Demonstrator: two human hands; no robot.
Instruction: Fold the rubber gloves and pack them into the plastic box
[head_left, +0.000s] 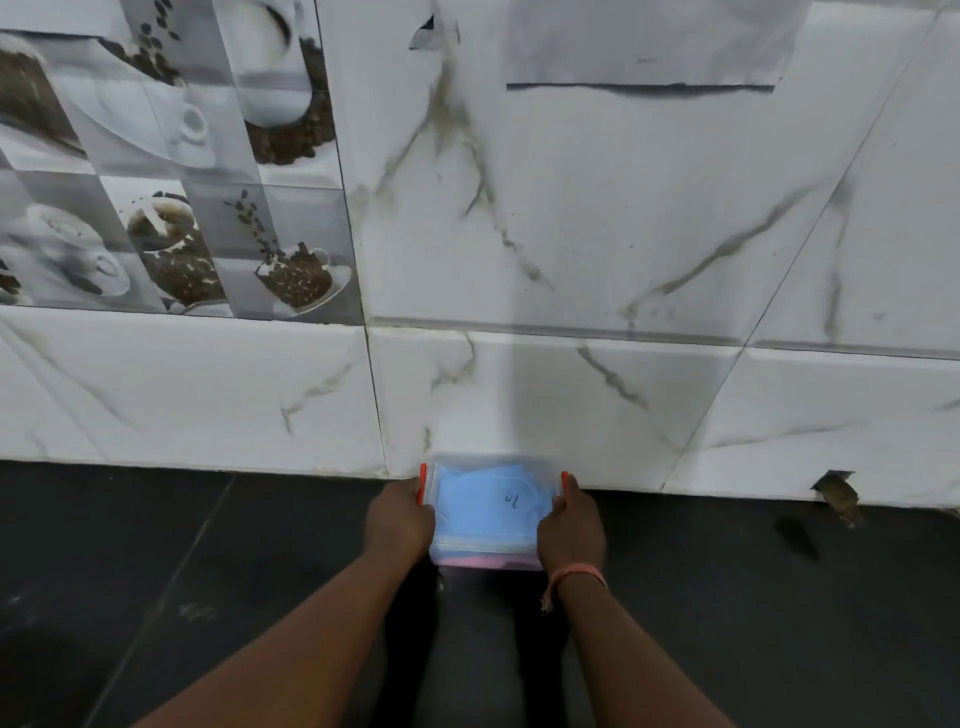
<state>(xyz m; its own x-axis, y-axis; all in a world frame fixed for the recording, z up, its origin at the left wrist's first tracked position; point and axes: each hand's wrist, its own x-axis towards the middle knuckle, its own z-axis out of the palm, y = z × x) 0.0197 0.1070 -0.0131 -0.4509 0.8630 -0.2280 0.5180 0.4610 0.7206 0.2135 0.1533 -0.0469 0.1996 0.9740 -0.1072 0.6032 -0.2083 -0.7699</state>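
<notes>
A clear plastic box (488, 556) with a lid and orange side clips sits on the dark counter against the tiled wall. Through the lid I see folded blue rubber gloves (483, 506), and something pink shows at the box's near bottom edge. My left hand (397, 519) grips the box's left side at the orange clip. My right hand (571, 527) grips its right side at the other clip; that wrist wears an orange band.
The dark counter (208, 571) runs left and right of the box. A white marbled tile wall (571, 234) rises right behind it, with coffee-picture tiles (166, 171) at the upper left. A chipped hole in the tile (836, 493) lies at the right.
</notes>
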